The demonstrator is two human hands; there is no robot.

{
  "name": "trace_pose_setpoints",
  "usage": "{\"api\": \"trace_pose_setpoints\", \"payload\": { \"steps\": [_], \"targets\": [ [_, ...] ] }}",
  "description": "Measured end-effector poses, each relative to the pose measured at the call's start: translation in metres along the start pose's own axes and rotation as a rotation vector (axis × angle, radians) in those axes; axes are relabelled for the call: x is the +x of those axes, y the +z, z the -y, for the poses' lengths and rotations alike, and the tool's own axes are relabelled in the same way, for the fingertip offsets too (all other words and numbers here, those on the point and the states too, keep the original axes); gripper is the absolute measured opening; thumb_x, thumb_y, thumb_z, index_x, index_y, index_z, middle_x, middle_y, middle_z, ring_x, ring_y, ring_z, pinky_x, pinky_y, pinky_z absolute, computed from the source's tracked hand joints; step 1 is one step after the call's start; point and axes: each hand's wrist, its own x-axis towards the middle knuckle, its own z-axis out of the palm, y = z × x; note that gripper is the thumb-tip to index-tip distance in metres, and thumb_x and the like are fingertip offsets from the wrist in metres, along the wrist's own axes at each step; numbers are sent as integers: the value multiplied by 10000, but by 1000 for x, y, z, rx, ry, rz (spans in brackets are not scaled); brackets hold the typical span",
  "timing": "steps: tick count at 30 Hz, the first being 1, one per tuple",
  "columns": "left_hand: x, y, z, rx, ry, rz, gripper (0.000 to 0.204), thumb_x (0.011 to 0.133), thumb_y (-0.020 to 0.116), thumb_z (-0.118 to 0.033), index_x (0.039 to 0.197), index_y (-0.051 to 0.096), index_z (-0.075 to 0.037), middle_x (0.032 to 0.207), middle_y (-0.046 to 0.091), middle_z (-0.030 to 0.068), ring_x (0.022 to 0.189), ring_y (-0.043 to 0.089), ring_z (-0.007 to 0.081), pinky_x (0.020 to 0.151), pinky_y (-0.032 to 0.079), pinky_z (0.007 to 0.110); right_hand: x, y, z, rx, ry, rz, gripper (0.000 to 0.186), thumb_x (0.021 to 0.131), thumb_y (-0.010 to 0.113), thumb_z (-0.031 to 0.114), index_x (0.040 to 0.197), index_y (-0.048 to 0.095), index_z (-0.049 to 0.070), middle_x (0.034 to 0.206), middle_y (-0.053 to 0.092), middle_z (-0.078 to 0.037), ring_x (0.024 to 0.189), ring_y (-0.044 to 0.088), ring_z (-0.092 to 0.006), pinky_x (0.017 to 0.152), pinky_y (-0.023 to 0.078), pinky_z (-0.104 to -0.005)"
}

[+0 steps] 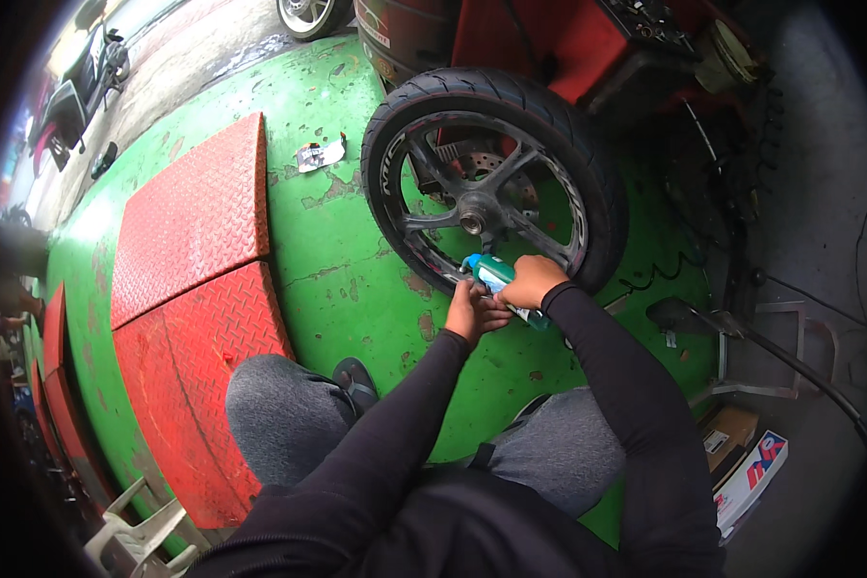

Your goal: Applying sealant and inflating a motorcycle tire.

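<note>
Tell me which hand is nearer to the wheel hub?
Right, slightly. The right hand grips the green bottle just below and right of the hub. The left hand is lower, under the bottle's cap end, farther from the hub.

- I'm crouched on a green painted floor [337,250], paint chipped in patches.
- Motorcycle wheel [496,183] stands upright on it, tyre touching the floor.
- Two red checker-plate ramps [197,289] lie on it to my left, butted end to end.
- Small crumpled scrap [320,154] lies between ramps and wheel.
- My sandal [356,380] is planted on the green.
- Cardboard box [747,477] sits on grey floor off the green's right edge.
</note>
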Motion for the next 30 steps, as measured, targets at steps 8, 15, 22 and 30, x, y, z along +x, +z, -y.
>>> {"api": "trace_pose_setpoints", "payload": {
  "steps": [8, 15, 22, 30],
  "targets": [
    [19, 32, 6, -229, 286, -74, 464, 924, 711, -507, 1082, 598, -85, 860, 640, 46, 749, 669, 202, 640, 561, 406, -9, 9, 15, -52, 22, -28, 457, 687, 778, 329, 962, 754, -35, 1025, 727, -261, 1018, 706, -382, 919, 555, -447],
    [39, 31, 13, -361, 239, 28, 389, 935, 697, -505, 1058, 586, -153, 932, 665, 26, 855, 674, 204, 845, 526, 395, -16, -4, 23, -99, 8, 33, 506, 717, 816, 379, 972, 733, -50, 995, 728, -244, 980, 707, -383, 889, 551, -454],
    [40, 29, 9, -457, 183, 71, 339, 945, 693, -462, 1058, 567, -168, 914, 656, 16, 852, 677, 193, 794, 540, 388, -12, -12, 39, -129, 48, 93, 502, 727, 820, 354, 994, 719, -59, 1021, 722, -245, 998, 702, -386, 897, 552, -449],
    [29, 30, -2, -532, 94, 144, 341, 945, 691, -461, 1068, 578, -163, 934, 673, 24, 855, 692, 205, 805, 561, 385, -8, -21, 51, -130, 46, 142, 499, 717, 830, 364, 939, 709, -66, 953, 716, -255, 938, 706, -393, 847, 546, -458]
  ]
}}
